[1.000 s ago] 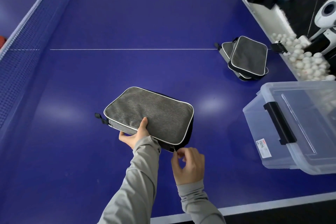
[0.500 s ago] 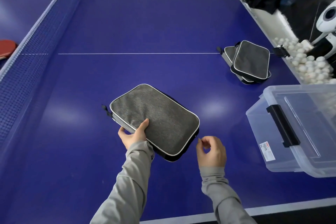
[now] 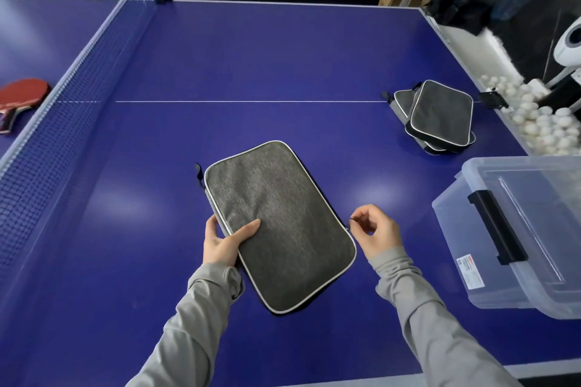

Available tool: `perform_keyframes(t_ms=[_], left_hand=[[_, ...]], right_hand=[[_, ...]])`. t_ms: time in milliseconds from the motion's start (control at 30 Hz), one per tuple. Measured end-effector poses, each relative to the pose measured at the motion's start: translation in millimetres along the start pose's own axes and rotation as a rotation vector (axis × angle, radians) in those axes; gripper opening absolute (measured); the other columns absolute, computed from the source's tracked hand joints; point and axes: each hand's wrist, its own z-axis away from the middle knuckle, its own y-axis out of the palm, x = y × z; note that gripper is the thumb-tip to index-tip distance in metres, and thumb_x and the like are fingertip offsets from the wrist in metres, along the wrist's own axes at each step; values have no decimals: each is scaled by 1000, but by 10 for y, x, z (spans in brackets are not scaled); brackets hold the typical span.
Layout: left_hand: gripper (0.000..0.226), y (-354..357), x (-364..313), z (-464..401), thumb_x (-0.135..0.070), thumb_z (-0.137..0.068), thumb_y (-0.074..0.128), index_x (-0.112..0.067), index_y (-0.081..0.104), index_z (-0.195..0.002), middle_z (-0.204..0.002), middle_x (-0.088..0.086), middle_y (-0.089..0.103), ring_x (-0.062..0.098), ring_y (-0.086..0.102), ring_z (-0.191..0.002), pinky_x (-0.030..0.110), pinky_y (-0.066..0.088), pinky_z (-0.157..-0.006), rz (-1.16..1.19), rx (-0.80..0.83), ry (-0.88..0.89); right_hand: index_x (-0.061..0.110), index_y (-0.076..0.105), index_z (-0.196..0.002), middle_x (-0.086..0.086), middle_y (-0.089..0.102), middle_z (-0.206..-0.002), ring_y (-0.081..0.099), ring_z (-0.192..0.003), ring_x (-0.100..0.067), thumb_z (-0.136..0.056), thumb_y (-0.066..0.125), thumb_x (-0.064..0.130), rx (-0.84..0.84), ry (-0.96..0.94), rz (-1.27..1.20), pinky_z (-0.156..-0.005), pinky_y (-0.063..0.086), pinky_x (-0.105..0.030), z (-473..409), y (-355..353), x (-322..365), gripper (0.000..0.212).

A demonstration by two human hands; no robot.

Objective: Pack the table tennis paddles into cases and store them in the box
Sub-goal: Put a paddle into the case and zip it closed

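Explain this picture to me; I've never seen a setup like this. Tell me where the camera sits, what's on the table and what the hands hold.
There is no machine here: a person wears a camera on the head, looking down at their own hands. The left hand grips a grey case by its edge. The right hand pinches something small at the case's side, apparently the zipper pull. On the blue table lie more cases, stacked, and a clear box with its lid on. Beyond the net lies a red paddle. White balls sit at the right.
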Motion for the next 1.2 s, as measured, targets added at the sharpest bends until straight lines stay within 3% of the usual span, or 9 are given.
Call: perform_keyframes(t_ms=[67,133,267,500,633,833,1200], left_hand=[[60,-51,2,12,-7,-66,80,-28,51,-114,-97,8,68,26,71,-74,35,57,-57,4,52,10],[56,-109,10,6,-7,-63,81,-30,54,-106,-93,8,69,25,72,-72,36,57,-58,4,96,24],[73,-220,14,-30,-10,-47,87,-27,54,-110,-87,5,74,30,72,-78,38,57,-61,-5,171,68],[71,-370,-12,-78,-4,-48,89,-28,57,-107,-100,7,70,28,70,-87,38,57,-65,-33,252,125],[70,-392,-15,-72,4,-49,84,-24,57,-106,-101,9,69,28,70,-88,37,58,-65,-70,312,121],[92,-392,-46,-62,-27,-26,95,-21,56,-109,-98,6,71,26,70,-88,36,57,-66,-85,349,119],[82,-374,-120,-108,-24,-38,94,-25,57,-111,-102,2,71,23,69,-94,31,56,-70,-213,501,175]], right_hand=[[20,55,-71,8,56,-62,51,-56,-10,-76,64,-3,65,9,21,-56,42,-7,-44,4,50,26],[18,56,-73,5,58,-64,52,-58,-12,-76,64,-2,114,18,46,-57,42,-7,-71,9,88,22],[17,56,-73,2,59,-65,52,-58,-11,-75,66,-2,179,29,75,-58,42,-7,-74,38,148,21],[25,55,-66,7,59,-64,54,-59,-10,-72,66,-2,231,71,44,-63,47,-18,-72,106,187,30],[28,55,-65,10,59,-63,54,-59,-10,-73,65,-3,268,54,-5,-61,46,-12,-143,137,253,34],[28,56,-65,9,59,-62,53,-56,-8,-72,65,-3,246,28,-33,-58,46,-10,-186,111,311,33],[27,58,-66,10,61,-63,56,-57,-4,-73,63,-7,224,33,-81,-61,48,-11,-422,-11,445,35]])
